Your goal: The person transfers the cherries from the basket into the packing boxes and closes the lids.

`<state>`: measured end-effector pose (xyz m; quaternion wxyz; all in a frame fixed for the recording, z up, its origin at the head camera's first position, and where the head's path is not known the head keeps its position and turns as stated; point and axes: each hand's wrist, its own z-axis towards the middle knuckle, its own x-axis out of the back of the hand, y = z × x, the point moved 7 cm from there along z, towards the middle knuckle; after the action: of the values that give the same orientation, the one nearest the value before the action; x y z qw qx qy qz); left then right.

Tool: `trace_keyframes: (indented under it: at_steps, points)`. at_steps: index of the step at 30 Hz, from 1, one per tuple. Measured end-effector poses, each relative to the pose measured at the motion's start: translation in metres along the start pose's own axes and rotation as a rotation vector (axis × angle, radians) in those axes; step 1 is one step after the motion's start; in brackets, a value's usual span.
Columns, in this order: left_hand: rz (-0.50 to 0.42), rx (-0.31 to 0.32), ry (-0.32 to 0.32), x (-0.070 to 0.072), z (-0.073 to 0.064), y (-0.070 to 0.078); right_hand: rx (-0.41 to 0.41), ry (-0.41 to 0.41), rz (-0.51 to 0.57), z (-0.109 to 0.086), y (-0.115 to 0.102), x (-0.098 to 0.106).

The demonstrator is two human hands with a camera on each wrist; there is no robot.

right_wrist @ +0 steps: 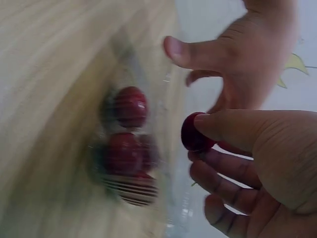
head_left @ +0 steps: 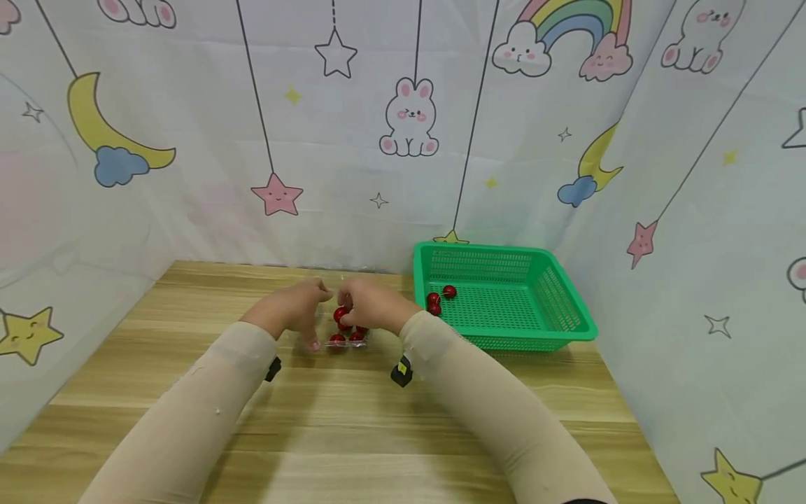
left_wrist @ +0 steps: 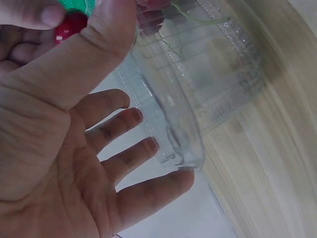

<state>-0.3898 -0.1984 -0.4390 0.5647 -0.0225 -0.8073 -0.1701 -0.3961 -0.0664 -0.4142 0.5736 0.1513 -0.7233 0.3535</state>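
A clear plastic box (left_wrist: 218, 84) stands on the wooden table, holding several red cherries (right_wrist: 131, 106) with thin green stems. At its left side is my left hand (head_left: 292, 308). The fingers of that hand are spread and loosely extended, with fingertips touching the box's clear plastic edge in the left wrist view. My right hand (head_left: 378, 304) is over the box and pinches one dark red cherry (right_wrist: 192, 135) between thumb and fingers. In the right wrist view this cherry is apart from those in the box. My right hand hides part of the box in the head view.
Right of the box stands a green perforated basket (head_left: 504, 336), with three cherries (head_left: 450, 291) visible at its left end. The wooden table (head_left: 327, 434) meets a white printed curtain (head_left: 340, 154) at the back and sides.
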Motion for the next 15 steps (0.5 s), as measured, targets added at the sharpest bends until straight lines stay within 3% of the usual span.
trace_keyframes:
  at_steps: [8,15]
  points:
    - [0.007,0.001,0.001,0.000,0.001,0.000,0.059,0.067,-0.046,0.011,-0.002,-0.028]
    - [0.023,-0.021,0.005,0.001,-0.003,0.004,0.061,0.056,0.003,0.007,-0.004,-0.035]
